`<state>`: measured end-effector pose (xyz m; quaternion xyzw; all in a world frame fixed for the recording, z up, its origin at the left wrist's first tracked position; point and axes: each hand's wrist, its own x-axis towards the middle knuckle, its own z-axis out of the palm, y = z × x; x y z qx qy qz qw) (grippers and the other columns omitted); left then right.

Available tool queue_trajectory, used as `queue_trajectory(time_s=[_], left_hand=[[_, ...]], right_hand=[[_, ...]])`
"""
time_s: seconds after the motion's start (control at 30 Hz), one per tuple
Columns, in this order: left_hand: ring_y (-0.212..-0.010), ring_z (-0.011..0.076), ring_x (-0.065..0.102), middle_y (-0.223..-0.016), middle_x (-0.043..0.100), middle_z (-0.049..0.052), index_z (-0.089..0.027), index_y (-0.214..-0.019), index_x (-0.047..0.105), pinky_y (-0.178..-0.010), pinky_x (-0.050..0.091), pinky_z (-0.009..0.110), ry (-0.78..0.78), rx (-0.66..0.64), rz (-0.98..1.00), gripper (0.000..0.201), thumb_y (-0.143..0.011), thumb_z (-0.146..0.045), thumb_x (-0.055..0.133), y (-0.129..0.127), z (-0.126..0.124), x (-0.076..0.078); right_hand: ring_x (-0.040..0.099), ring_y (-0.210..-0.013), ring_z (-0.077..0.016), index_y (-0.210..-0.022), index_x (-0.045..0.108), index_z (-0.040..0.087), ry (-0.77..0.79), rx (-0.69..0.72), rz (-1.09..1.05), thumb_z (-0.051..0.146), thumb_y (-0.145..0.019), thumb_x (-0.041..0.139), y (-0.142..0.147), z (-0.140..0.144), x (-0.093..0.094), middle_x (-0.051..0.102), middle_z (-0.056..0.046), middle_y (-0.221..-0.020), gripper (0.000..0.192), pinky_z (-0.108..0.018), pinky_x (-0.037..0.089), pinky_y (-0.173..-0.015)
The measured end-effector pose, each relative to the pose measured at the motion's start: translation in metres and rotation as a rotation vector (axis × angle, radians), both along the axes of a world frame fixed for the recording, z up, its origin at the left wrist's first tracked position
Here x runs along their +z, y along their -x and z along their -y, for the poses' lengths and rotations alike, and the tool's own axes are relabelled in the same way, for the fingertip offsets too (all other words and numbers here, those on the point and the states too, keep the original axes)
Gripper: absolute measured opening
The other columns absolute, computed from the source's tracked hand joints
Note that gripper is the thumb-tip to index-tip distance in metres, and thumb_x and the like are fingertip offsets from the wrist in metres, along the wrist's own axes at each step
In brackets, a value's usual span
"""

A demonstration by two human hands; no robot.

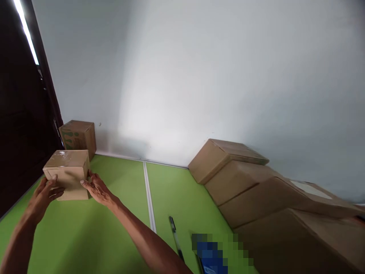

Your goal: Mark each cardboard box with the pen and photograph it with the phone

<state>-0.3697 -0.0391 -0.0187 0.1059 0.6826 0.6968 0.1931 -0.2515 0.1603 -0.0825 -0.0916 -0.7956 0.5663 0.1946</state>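
Note:
Between my two hands is a small brown cardboard box (71, 180) with clear tape across its top, at the left side of the green table. My left hand (45, 194) presses on its left front, thumb on the front face. On the right side my right hand (97, 188) grips the box, its thumb on the front and its other fingers mostly hidden beside it. Directly behind stands another cardboard box (78, 137) with green printing, close to the wall. Whether the held box rests on the table or is slightly lifted, I cannot tell.
Several cardboard boxes (242, 186) are piled on the right, against the white wall (176, 76). A pen (176, 236) and a partly pixelated blue-screened device (211, 258) lie near the front of the green table (119, 228). A dark door (23, 114) borders the left edge.

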Motion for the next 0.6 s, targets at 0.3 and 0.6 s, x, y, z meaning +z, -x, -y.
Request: queue_trajectory(time_s=[0.3,0.6], left_hand=[[-0.123,0.0351,0.075,-0.152,0.061,0.020,-0.014,-0.153,0.048,-0.115,0.059,0.060,0.111,0.172,-0.014,0.084,-0.101,-0.077,0.066,0.062,-0.063,0.002],[-0.138,0.0453,0.067,-0.162,0.058,0.026,-0.008,-0.156,0.048,-0.112,0.059,0.065,0.157,0.102,-0.103,0.089,-0.103,-0.078,0.060,0.111,-0.104,0.003]], right_hand=[[0.053,-0.161,-0.0420,-0.175,0.048,0.021,-0.004,0.067,0.120,0.078,-0.090,0.084,0.098,-0.040,0.002,0.053,-0.020,-0.174,0.108,-0.060,0.040,-0.138],[0.063,-0.154,-0.0405,-0.180,0.039,0.024,0.081,0.062,0.135,0.068,-0.092,0.089,0.088,-0.061,0.008,0.035,-0.018,-0.188,0.110,-0.058,0.054,-0.127]])
